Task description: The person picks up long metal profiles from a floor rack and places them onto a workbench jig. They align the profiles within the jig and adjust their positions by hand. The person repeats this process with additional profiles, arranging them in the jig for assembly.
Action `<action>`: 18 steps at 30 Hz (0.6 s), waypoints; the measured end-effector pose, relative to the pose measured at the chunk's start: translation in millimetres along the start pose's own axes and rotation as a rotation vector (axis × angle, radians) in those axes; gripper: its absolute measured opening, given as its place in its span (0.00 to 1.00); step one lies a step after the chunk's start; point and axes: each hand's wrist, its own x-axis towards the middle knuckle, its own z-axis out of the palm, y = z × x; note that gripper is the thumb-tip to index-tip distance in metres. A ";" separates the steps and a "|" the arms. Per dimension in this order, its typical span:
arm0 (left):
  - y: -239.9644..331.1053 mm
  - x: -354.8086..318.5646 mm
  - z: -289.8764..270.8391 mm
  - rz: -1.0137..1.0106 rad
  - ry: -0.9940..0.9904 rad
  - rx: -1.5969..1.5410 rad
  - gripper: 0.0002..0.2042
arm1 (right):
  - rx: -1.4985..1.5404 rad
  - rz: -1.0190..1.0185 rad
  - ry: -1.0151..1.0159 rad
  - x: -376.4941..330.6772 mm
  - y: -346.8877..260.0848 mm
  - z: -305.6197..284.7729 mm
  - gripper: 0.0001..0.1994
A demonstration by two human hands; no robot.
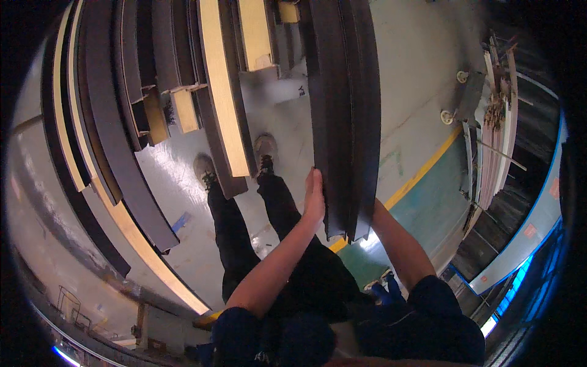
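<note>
Long dark brown profiled boards (345,116) lie side by side in front of me, their near ends close to my body and their far ends beyond the upper edge of view. My left hand (315,199) grips their left edge, thumb up along the side and the other fingers out of sight. At the right edge, my right hand (375,209) goes under the boards and supports them near the same end. Only its wrist side shows; the fingers are hidden.
Left of me, several dark boards (113,116) and pale-faced strips (223,92) jut toward me at different lengths, over my shoes. At right stand a wheeled cart (469,98) and a pile of long scrap strips (498,134). A yellow line (422,174) crosses the floor.
</note>
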 end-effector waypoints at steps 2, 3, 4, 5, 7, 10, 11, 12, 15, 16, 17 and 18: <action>26.3 -21.3 4.7 0.215 -0.002 0.298 0.30 | 0.009 0.001 -0.005 -0.2 -0.4 2.4 0.43; 44.8 -31.9 6.8 0.243 0.026 0.477 0.28 | 0.016 0.004 -0.007 -0.4 -0.1 3.4 0.43; 63.1 -47.7 9.8 0.459 0.007 0.536 0.24 | 0.020 0.004 -0.012 -0.4 -0.9 4.1 0.42; 81.6 -69.3 11.5 0.596 0.013 0.625 0.21 | 0.025 0.004 -0.017 -1.0 -1.4 4.7 0.42; 129.0 -97.0 9.7 0.995 0.090 0.888 0.19 | 0.030 -0.008 -0.026 -3.5 -5.1 6.0 0.42; 192.1 -97.2 10.2 1.310 0.474 1.049 0.25 | 0.021 -0.053 -0.034 -11.5 -18.7 11.4 0.41; 205.7 -94.2 10.6 1.215 0.607 1.122 0.29 | 0.003 -0.102 -0.029 -15.4 -26.0 15.1 0.41; 219.1 -87.3 10.9 1.231 0.618 1.174 0.30 | -0.023 -0.153 0.014 -20.6 -34.3 20.1 0.41; 232.9 -69.8 15.2 1.031 0.514 1.047 0.30 | -0.192 -0.510 0.078 -29.4 -65.4 47.7 0.33; 235.6 -66.0 14.9 0.861 0.458 0.957 0.30 | -0.343 -0.719 0.213 -34.2 -73.1 59.8 0.30; 239.1 -63.4 13.5 0.814 0.444 0.970 0.29 | -0.497 -0.924 0.343 -38.3 -79.0 74.2 0.28; 242.1 -62.0 12.1 0.714 0.440 0.974 0.29 | -0.628 -1.094 0.504 -43.9 -83.9 89.8 0.26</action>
